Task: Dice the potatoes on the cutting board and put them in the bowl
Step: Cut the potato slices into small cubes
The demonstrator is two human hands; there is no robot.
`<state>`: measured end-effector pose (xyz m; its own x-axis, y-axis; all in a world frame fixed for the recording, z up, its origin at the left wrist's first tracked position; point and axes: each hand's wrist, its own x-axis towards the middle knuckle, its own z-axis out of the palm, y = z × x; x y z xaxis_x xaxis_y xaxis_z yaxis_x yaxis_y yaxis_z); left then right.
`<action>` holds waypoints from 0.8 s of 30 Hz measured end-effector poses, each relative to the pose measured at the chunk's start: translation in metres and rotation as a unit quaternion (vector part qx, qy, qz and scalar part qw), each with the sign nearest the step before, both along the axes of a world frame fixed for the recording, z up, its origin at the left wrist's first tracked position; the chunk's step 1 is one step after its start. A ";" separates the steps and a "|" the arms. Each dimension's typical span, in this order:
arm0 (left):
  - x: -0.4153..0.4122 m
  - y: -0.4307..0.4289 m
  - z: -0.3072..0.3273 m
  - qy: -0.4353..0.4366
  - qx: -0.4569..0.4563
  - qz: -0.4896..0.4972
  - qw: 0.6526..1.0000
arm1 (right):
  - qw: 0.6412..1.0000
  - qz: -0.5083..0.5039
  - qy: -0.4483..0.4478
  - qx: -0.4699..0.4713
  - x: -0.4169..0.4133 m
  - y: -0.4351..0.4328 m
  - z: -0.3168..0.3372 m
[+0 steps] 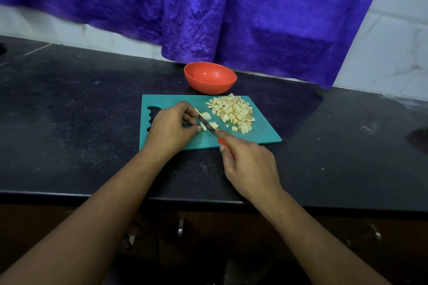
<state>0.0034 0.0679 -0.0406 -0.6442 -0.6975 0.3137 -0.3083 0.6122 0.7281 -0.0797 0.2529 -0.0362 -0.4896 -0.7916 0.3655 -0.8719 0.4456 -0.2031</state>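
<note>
Left of centre, the left hand (170, 126) rests on the teal cutting board (261, 133), fingers curled, pinching the last potato strips (206, 116) right at its fingertips. The knife (206, 125) blade lies across those strips, touching them. Lower right of that, the right hand (249, 164) is wrapped round the knife's red handle, which is mostly hidden in the grip. The red bowl (209, 77) sits just above the board's top edge. On the board's right side there's a heap of diced potato (234, 111), near the blade but apart. Both forearms get cut off at the bottom.
</note>
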 end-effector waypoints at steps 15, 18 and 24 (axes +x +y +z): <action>-0.008 -0.003 0.004 -0.097 -0.094 -0.034 0.990 | 0.991 -0.070 -0.078 -0.079 -0.008 0.002 0.001; -0.012 -0.010 0.014 -0.130 -0.085 -0.092 0.984 | 0.989 -0.073 -0.095 -0.092 -0.010 0.003 0.001; -0.028 -0.026 0.042 -0.270 -0.089 -0.220 0.933 | 0.985 -0.071 -0.119 -0.104 -0.012 0.004 0.001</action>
<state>-0.0249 0.0420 0.0012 -0.9537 -0.2960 -0.0538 -0.2911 0.8626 0.4138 -0.0921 0.2564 -0.0350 -0.6818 -0.6288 0.3738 -0.7200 0.4868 -0.4945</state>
